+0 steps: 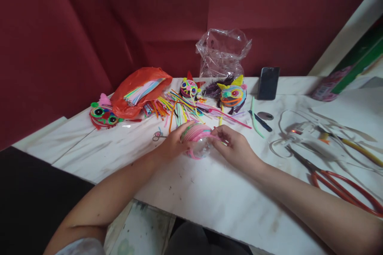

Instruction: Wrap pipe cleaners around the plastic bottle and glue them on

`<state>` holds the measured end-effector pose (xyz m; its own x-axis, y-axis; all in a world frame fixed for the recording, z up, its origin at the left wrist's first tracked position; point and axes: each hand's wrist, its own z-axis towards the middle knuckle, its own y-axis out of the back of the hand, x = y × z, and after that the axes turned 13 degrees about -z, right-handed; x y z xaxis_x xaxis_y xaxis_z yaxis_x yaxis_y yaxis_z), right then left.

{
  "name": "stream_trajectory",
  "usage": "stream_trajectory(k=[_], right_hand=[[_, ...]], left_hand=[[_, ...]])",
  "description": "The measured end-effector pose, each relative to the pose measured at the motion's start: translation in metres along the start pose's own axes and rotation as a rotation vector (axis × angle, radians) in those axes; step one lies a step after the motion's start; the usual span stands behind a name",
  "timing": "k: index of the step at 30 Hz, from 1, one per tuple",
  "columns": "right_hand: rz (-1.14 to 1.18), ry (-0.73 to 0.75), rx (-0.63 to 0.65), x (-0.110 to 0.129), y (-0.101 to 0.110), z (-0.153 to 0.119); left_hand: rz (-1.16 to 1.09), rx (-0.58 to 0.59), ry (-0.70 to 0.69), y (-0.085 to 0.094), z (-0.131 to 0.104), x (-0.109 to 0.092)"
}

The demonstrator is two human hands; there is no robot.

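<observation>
My left hand (175,142) is closed round the left side of a clear, rounded plastic piece wound with pink pipe cleaner (196,131). Its near part is bare and see-through, with a pink strip along the lower rim. At the right edge of this piece, my right hand (231,145) is closed in a pinch on a pink pipe cleaner end; the fingertips partly hide it. Just beyond my hands lies a spread of loose coloured pipe cleaners (182,109). Small scissors (158,136) rest beside my left hand.
Decorated pipe-cleaner faces (233,95) sit along the back, one at the far left (103,115). A red bag (143,77), clear bag (223,53) and phone (268,83) stand behind. Right: a glue gun (314,139), its cord, large orange-handled scissors (338,183) and yellow-handled pliers (356,147).
</observation>
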<state>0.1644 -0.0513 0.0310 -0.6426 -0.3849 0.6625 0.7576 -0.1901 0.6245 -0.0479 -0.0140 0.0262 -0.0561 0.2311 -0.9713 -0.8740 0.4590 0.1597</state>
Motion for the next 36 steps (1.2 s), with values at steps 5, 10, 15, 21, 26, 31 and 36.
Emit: stream_trajectory(k=[5, 10, 15, 21, 26, 31, 36], right_hand=[[0.017, 0.058, -0.066, 0.0, -0.001, -0.001], [-0.017, 0.11, -0.073, -0.003, -0.002, 0.0], [-0.073, 0.142, -0.051, 0.001, -0.002, -0.003], [-0.083, 0.199, -0.06, 0.005, -0.003, -0.005], [-0.054, 0.156, -0.054, 0.002, -0.001, -0.003], [-0.092, 0.16, -0.052, 0.002, 0.0, -0.001], [-0.106, 0.187, -0.062, 0.001, 0.0, -0.002]], left_hand=[[0.028, -0.003, -0.096, 0.002, 0.0, 0.0], [0.037, 0.003, -0.155, 0.0, 0.003, 0.003], [0.077, 0.009, -0.137, -0.002, 0.003, -0.002], [0.137, -0.105, -0.084, -0.005, 0.001, -0.007], [0.109, -0.161, -0.065, -0.008, 0.001, -0.005], [0.07, -0.145, -0.025, -0.007, 0.001, -0.01], [0.079, -0.07, -0.033, -0.003, 0.002, -0.012]])
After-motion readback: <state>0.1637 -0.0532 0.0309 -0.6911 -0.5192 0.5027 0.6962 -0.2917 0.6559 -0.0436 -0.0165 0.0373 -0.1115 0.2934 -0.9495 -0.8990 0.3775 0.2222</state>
